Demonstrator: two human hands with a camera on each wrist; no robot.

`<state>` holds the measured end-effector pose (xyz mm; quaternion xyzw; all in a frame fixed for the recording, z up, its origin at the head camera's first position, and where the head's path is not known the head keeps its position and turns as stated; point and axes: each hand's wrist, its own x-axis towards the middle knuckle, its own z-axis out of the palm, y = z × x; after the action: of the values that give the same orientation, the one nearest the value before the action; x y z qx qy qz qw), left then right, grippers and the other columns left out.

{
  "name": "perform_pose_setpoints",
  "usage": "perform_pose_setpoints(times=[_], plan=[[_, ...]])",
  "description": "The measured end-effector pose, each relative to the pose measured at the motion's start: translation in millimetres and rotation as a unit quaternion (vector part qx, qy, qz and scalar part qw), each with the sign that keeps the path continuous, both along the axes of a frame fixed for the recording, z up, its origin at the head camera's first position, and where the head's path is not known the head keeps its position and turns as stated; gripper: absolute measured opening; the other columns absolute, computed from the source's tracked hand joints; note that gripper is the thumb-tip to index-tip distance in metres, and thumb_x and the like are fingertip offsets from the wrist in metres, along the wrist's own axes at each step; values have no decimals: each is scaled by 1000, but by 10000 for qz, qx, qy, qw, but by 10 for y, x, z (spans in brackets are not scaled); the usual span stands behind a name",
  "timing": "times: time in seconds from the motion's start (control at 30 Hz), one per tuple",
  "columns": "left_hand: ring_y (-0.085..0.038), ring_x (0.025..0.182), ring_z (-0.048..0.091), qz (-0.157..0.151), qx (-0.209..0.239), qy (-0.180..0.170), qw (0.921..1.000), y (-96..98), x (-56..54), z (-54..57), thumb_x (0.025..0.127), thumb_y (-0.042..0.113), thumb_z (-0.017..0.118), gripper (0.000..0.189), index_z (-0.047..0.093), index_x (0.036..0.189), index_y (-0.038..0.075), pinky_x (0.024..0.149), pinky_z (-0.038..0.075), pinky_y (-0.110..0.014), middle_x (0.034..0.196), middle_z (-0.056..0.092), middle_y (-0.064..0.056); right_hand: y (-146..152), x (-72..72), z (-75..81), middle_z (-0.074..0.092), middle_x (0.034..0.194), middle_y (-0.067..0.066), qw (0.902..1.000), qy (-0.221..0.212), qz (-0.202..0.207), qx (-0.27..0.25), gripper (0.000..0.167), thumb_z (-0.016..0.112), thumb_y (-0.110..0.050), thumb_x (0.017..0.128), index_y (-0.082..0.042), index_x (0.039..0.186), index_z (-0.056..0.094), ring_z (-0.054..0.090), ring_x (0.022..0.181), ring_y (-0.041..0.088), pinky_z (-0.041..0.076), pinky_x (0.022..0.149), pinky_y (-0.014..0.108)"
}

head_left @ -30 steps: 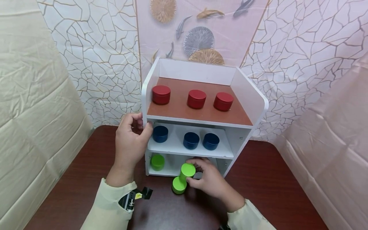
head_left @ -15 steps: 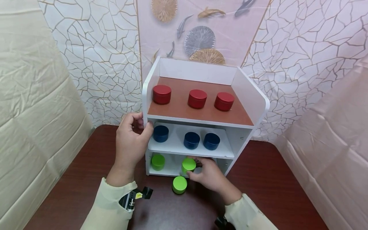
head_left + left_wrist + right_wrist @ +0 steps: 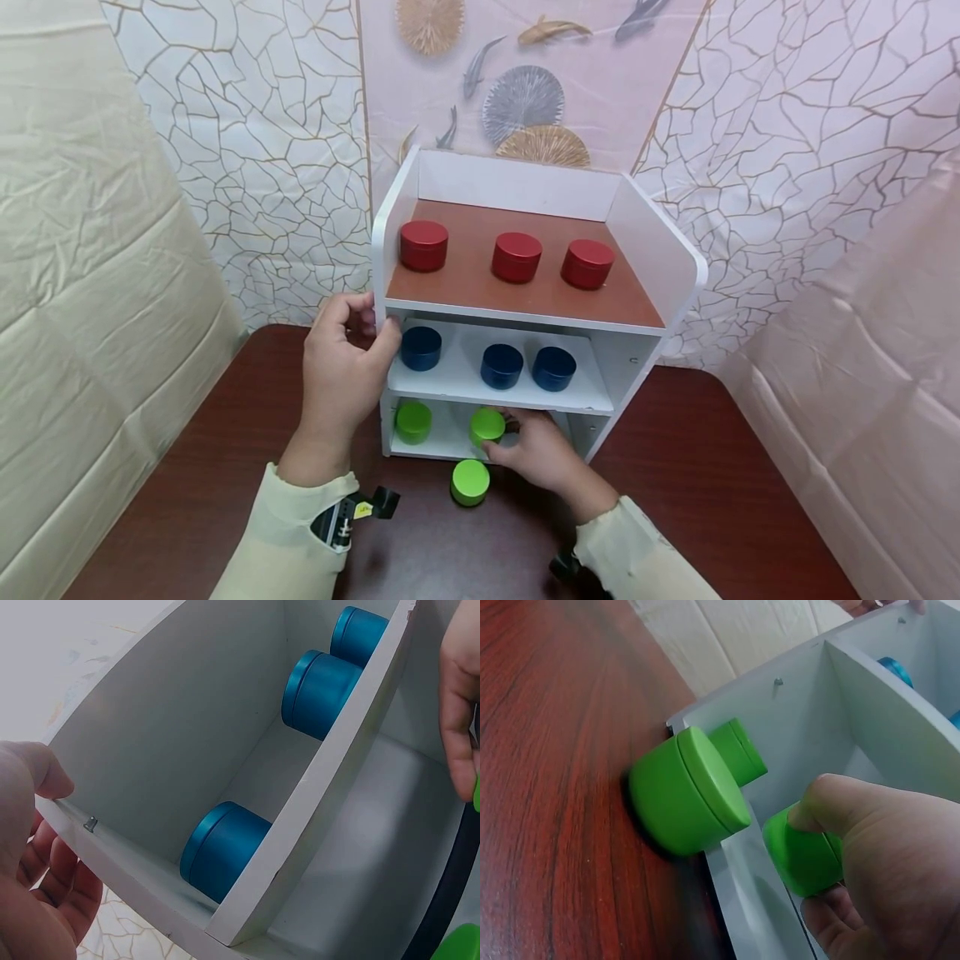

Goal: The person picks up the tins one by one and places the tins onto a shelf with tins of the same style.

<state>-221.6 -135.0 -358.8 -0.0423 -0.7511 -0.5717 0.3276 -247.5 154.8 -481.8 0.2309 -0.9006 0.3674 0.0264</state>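
Note:
My right hand [image 3: 543,450] pinches a round green tin [image 3: 487,426] between thumb and fingers, inside the bottom compartment of a white shelf unit [image 3: 660,242]. The right wrist view shows that held tin [image 3: 799,851] just behind the unit's front edge. Another green tin [image 3: 413,422] stands in the same compartment on the left. On the table in front of the unit sits a third green tin [image 3: 470,482]. My left hand [image 3: 341,375] grips the unit's left side panel, thumb in front and fingers outside, as the left wrist view also shows.
Three blue tins [image 3: 502,367] stand on the middle shelf. Three red tins [image 3: 517,257] are on the brown top shelf. The dark wooden table [image 3: 697,492] extends to both sides of the unit, with patterned cloth [image 3: 262,167] hanging behind.
My right hand has carried the green tin from beside the table tin back into the bottom compartment, ending slightly left. The left hand keeps its hold on the side panel.

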Motion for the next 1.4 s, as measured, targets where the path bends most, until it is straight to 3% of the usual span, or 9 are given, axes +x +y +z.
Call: perform_pose_setpoints(times=[0.33,0.77,1.4], plan=[[-17,99,60,-10,-3,27,10000,8,2,11,103,21,78,34,71,133,7,80,55,-21,112,63,-7,3,-62,-88,76,130,-2,9997,-175,10,163,57,91,-20,94,-16,147,70,70,112,13,64,104,47],[-17,100,60,-17,-28,33,10000,4,3,6,102,20,79,35,70,133,7,80,56,-21,113,63,-7,-7,-94,-146,76,123,-5,9993,-319,102,148,48,89,-21,95,-20,139,71,71,111,14,64,103,46],[-17,100,59,20,-19,-15,10000,9,9,7,103,21,78,35,70,134,7,81,55,-20,113,63,-7,32,-76,-188,73,130,3,9991,-326,268,-69,62,90,-16,93,-13,150,65,72,118,19,64,107,45]])
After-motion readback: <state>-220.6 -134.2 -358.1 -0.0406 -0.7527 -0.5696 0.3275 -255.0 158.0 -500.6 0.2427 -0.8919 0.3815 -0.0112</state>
